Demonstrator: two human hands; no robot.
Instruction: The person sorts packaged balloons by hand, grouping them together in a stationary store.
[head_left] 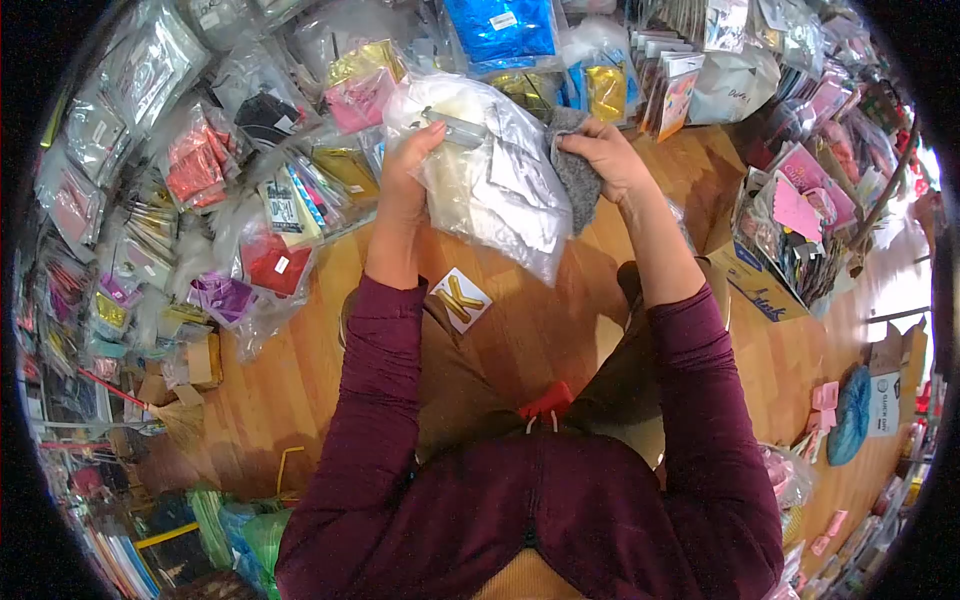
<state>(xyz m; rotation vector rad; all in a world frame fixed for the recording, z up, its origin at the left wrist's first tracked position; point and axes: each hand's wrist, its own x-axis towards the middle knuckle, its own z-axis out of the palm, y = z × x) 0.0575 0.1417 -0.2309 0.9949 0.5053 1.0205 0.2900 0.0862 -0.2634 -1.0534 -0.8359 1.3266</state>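
Note:
A clear plastic bag (500, 185) with pale contents is held up above the wooden floor. My left hand (410, 165) grips its left side, the thumb lying over a greyish strip near the bag's upper part. On the right, my right hand (608, 160) is closed on a grey cloth (575, 185), which lies against the bag's right edge. Below the bag, a white card (461, 300) with a gold letter K rests on the floor between my legs.
Many plastic packets, among them a red one (272, 265) and a blue one (500, 30), spread in an arc ahead and left. An open cardboard box (765, 285) full of packets stands right. A blue bag (850, 415) lies farther right.

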